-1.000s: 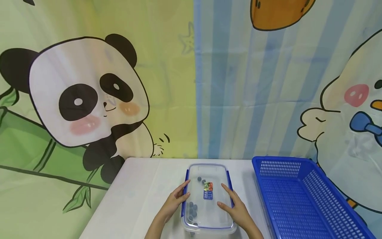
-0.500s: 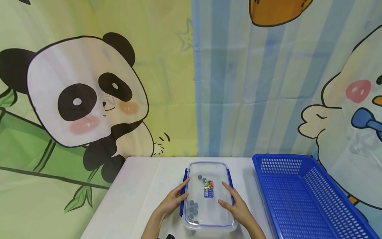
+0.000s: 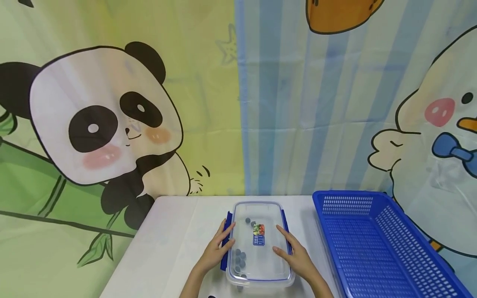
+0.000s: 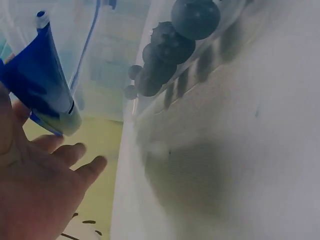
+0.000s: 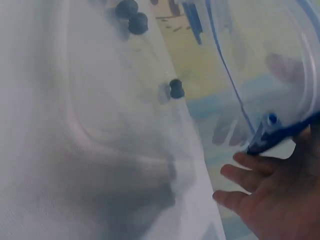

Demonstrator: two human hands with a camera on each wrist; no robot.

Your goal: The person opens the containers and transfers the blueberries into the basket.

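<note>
A clear plastic food container (image 3: 266,265) with a blue-edged lid stands on the white table. Several grey balls (image 3: 240,258) lie inside, mostly along its left side. My left hand (image 3: 212,250) has its thumb over the lid's left edge, its fingers by the left blue latch (image 4: 35,75). That latch is tilted outward from the wall in the left wrist view. Across the lid, my right hand (image 3: 298,256) rests with spread fingers on the right edge. In the right wrist view its fingers extend below the right blue latch (image 5: 280,137).
A large blue plastic basket (image 3: 369,248) stands to the right of the container. The white table (image 3: 167,248) reaches back to a printed curtain (image 3: 275,103). A small dark object (image 3: 211,296) shows at the bottom edge, too cut off to identify.
The left latch has swung outward from the container's side, with my left fingers moving along it. My right hand keeps nearly the same place. The head view has shifted slightly.
</note>
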